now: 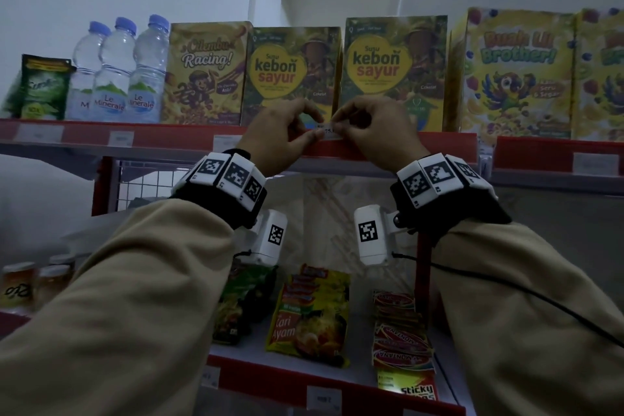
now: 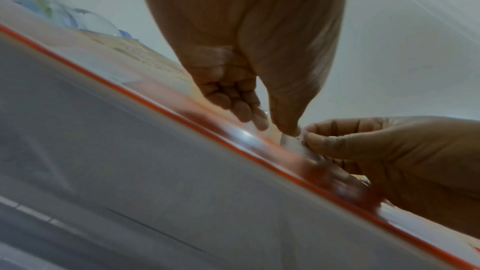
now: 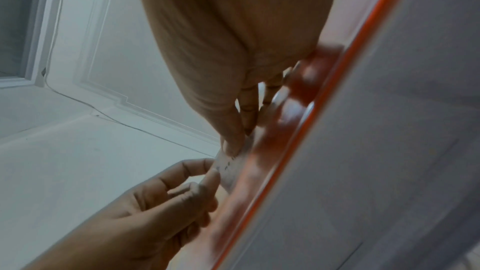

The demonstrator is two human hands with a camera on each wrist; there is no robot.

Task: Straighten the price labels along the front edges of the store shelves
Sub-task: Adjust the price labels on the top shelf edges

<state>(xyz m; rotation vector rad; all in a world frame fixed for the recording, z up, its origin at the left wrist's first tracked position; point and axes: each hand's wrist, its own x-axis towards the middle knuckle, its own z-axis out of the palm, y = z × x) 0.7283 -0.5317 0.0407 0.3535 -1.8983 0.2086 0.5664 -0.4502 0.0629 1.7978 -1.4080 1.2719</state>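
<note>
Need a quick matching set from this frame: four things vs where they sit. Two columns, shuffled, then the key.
1. small white paper price label
2. clear plastic water bottles with blue caps
3. yellow noodle packet
4. yellow cereal box with a parrot

A. lower shelf
B. top shelf, far right
C. pinched between left hand and right hand at the red shelf edge
D. top shelf, left

Pairs: 1-C, 2-D, 3-A, 4-B

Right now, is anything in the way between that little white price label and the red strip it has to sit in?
Nothing visible: both the left hand and right hand already pinch the price label, right at the red shelf edge.
</note>
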